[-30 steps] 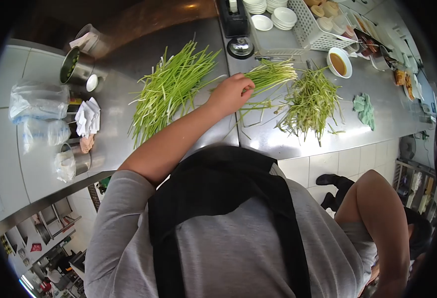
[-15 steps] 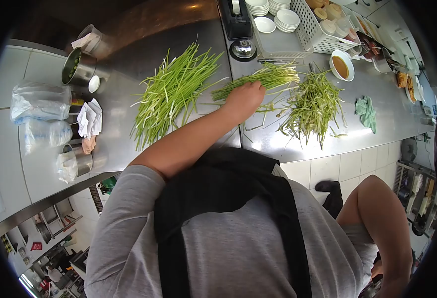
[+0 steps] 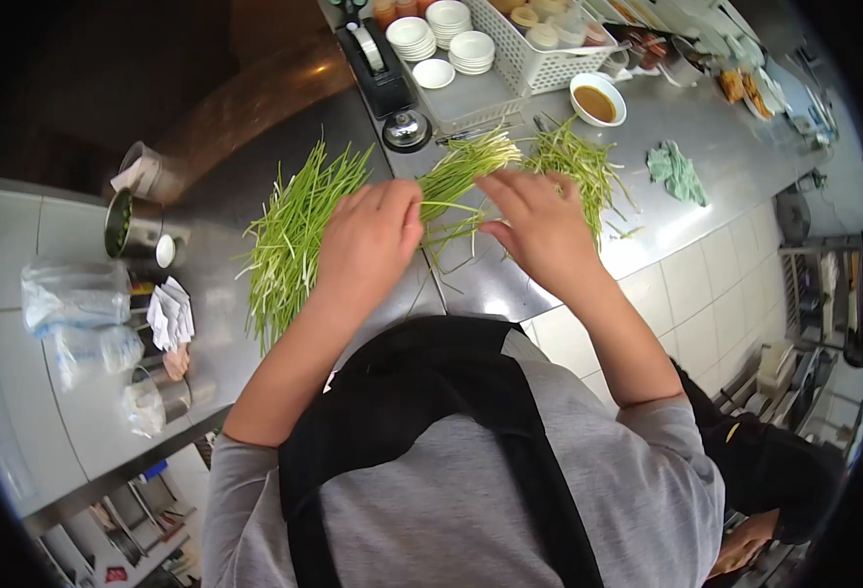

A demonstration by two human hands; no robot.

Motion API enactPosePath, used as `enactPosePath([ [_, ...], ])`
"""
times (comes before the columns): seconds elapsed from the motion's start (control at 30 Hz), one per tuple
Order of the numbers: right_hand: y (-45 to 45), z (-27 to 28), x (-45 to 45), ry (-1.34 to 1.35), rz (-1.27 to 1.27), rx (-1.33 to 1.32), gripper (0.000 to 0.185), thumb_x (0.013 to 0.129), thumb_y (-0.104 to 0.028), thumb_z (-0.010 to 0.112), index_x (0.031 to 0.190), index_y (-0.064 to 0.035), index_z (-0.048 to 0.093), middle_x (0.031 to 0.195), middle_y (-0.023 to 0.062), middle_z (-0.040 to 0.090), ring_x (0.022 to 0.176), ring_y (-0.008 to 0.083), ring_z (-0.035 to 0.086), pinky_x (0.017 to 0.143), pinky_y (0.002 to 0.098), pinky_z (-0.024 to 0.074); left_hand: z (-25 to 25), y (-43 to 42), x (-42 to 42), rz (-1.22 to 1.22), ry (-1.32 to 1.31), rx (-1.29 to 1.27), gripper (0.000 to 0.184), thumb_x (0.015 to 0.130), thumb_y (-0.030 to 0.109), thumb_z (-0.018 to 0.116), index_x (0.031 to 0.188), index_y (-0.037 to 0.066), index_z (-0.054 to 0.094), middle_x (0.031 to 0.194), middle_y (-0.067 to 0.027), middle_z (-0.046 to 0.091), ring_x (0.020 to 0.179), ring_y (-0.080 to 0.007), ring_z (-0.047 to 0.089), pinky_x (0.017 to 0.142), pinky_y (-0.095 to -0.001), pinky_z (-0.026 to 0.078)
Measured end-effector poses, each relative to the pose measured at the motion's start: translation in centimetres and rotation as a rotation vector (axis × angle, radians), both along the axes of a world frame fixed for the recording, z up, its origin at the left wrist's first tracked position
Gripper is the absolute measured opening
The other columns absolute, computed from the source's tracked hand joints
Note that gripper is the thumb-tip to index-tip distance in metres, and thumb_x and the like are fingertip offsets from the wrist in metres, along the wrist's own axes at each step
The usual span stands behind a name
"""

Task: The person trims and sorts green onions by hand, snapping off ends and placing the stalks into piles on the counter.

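My left hand (image 3: 370,235) is closed with a thin green chive stalk (image 3: 451,205) pinched at its fingertips, the stalk pointing right. Facing it, my right hand (image 3: 539,225) has thumb and fingers apart around the stalk's far end; I see no firm grip. Left of my hands lies a large loose pile of long green chives (image 3: 294,225). Just beyond them is a neater bundle of chives (image 3: 470,162) with pale ends to the right. A tangled heap of limp chive trimmings (image 3: 588,167) sits behind my right hand, partly hidden by it.
On the steel counter (image 3: 245,176) stand a tape dispenser (image 3: 377,73), a call bell (image 3: 407,129), stacked white dishes (image 3: 470,51), a white basket (image 3: 544,69) and a bowl of brown sauce (image 3: 596,101). A green cloth (image 3: 676,171) lies right. Another person's dark sleeve (image 3: 769,480) shows lower right.
My left hand has drawn back left from the bundle with a stalk in its fingers. My right arm has come up from my side over the counter. The view has turned, and another person appears lower right.
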State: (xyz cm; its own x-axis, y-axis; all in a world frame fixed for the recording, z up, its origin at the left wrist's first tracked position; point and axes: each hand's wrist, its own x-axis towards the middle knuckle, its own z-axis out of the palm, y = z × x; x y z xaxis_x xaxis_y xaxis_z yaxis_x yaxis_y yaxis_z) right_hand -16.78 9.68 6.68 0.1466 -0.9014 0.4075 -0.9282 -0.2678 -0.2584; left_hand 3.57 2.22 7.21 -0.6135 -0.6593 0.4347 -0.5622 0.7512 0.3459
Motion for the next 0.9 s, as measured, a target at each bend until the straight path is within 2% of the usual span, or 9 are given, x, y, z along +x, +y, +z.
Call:
enactPosePath([
  [0.13, 0.7, -2.7, -0.1, 0.037, 0.000, 0.123, 0.021, 0.082, -0.025, 0.063, 0.098, -0.0106, 0.064, 0.094, 0.0056, 0.064, 0.092, 0.0221, 0.059, 0.085, 0.0409, 0.0385, 0.8, 0.7, 1.6, 0.010, -0.016, 0.041, 0.014, 0.081, 0.004, 0.059, 0.094, 0.005, 0.054, 0.082, -0.0105, 0.060, 0.075, -0.0293, 0.059, 0.065, -0.0364, 0.046],
  [0.23, 1.3, -3.4, -0.2, -0.275, 0.127, 0.250, 0.027, 0.091, -0.034, 0.051, 0.091, -0.0089, 0.062, 0.082, 0.0080, 0.063, 0.080, 0.0259, 0.060, 0.075, 0.0394, 0.0410, 0.7, 0.9, 2.5, -0.012, -0.056, 0.167, 0.008, 0.085, 0.007, 0.056, 0.092, 0.006, 0.054, 0.085, -0.0125, 0.059, 0.077, -0.0301, 0.058, 0.066, -0.0387, 0.047],
  [0.33, 1.5, -2.7, -0.9, -0.758, 0.314, 0.550, 0.033, 0.096, -0.035, 0.046, 0.087, -0.0066, 0.060, 0.070, 0.0046, 0.058, 0.065, 0.0209, 0.055, 0.062, 0.0320, 0.0405, 0.2, 0.3, 3.5, -0.088, -0.096, 0.397, 0.006, 0.091, 0.010, 0.052, 0.094, 0.005, 0.055, 0.075, -0.0045, 0.056, 0.060, -0.0167, 0.050, 0.056, -0.0270, 0.040],
  [0.4, 1.4, -3.4, -1.3, -1.171, 0.372, 0.770, 0.037, 0.099, -0.034, 0.042, 0.082, -0.0060, 0.058, 0.065, -0.0014, 0.049, 0.059, 0.0117, 0.044, 0.055, 0.0258, 0.0371, -0.1, 0.0, 3.9, -0.096, 0.022, 1.168, 0.015, 0.096, 0.018, 0.048, 0.092, 0.006, 0.055, 0.066, 0.0039, 0.045, 0.054, -0.0058, 0.034, 0.050, -0.0203, 0.029],
  [0.43, 1.5, -3.6, -1.2, -1.364, 0.360, 0.805, 0.035, 0.099, -0.032, 0.041, 0.079, -0.0063, 0.055, 0.063, -0.0055, 0.039, 0.057, 0.0065, 0.033, 0.053, 0.0211, 0.0311, -0.6, 0.1, 4.2, -0.096, 0.004, 1.173, 0.015, 0.096, 0.018, 0.048, 0.092, 0.006, 0.055, 0.066, 0.0039, 0.045, 0.054, -0.0058, 0.034, 0.050, -0.0203, 0.029],
  [0.5, 1.3, -4.6, -1.4, -1.521, 0.336, 0.838, 0.035, 0.099, -0.031, 0.042, 0.079, -0.0061, 0.055, 0.061, -0.0058, 0.036, 0.056, 0.0063, 0.031, 0.052, 0.0211, 0.0286, -1.4, 0.0, 4.5, -0.069, 0.390, 1.641, 0.020, 0.097, 0.023, 0.047, 0.089, 0.008, 0.056, 0.064, 0.0096, 0.034, 0.054, -0.0013, 0.024, 0.048, -0.0181, 0.020],
  [0.73, 1.3, -5.7, -2.0, -1.641, 0.244, 0.876, 0.030, 0.098, -0.029, 0.044, 0.081, -0.0066, 0.056, 0.059, -0.0068, 0.032, 0.055, 0.0058, 0.027, 0.051, 0.0218, 0.0246, -0.5, 0.2, 3.9, 0.010, 0.175, 1.416, 0.019, 0.097, 0.023, 0.048, 0.087, 0.007, 0.056, 0.065, 0.0095, 0.033, 0.054, -0.0009, 0.023, 0.047, -0.0183, 0.018],
  [0.83, 1.4, -5.6, -1.8, -1.602, 0.204, 0.845, 0.027, 0.097, -0.027, 0.046, 0.084, -0.0072, 0.059, 0.061, -0.0064, 0.036, 0.057, 0.0052, 0.029, 0.053, 0.0208, 0.0268, -1.0, 0.2, 4.2, -0.048, 0.119, 1.283, 0.021, 0.097, 0.022, 0.048, 0.087, 0.006, 0.057, 0.071, 0.0077, 0.043, 0.059, -0.0019, 0.034, 0.052, -0.0186, 0.029],
  [0.9, 1.6, -5.1, -1.5, -1.586, 0.172, 0.817, 0.026, 0.097, -0.027, 0.047, 0.087, -0.0075, 0.061, 0.063, -0.0061, 0.039, 0.058, 0.0048, 0.032, 0.054, 0.0200, 0.0284, -1.5, 0.1, 4.5, -0.093, 0.019, 1.078, 0.020, 0.095, 0.021, 0.049, 0.095, 0.005, 0.061, 0.087, -0.0003, 0.060, 0.080, -0.0118, 0.053, 0.076, -0.0267, 0.042],
])
